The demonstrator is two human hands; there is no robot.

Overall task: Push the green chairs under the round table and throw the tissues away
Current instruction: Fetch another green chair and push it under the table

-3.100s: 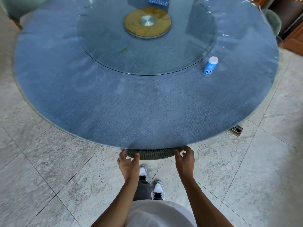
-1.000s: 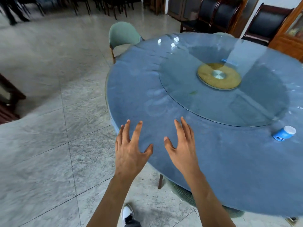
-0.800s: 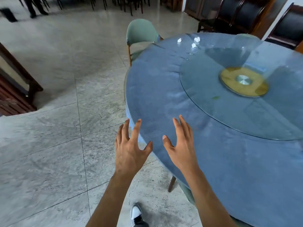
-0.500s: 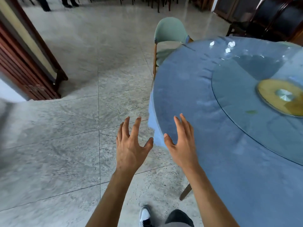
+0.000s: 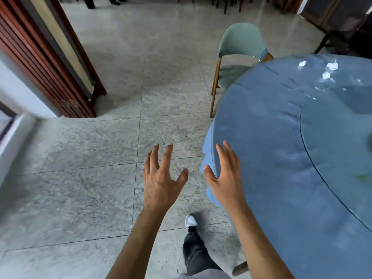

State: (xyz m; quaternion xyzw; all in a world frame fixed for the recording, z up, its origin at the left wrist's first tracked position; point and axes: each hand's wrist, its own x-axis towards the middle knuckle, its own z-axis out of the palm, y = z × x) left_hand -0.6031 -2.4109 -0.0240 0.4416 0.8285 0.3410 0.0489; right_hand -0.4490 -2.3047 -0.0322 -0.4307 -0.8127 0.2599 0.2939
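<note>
Round table, blue cloth, glass turntable

The round table is covered in blue cloth, with a glass turntable toward its centre. Three crumpled white tissues lie near its far edge. On the tiled floor, a green chair stands at that far edge.

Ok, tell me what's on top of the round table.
Three crumpled tissues lie on the table near its far edge, by the green chair. A glass turntable covers the middle. The table's right part is out of frame, so anything there is unseen.
</note>
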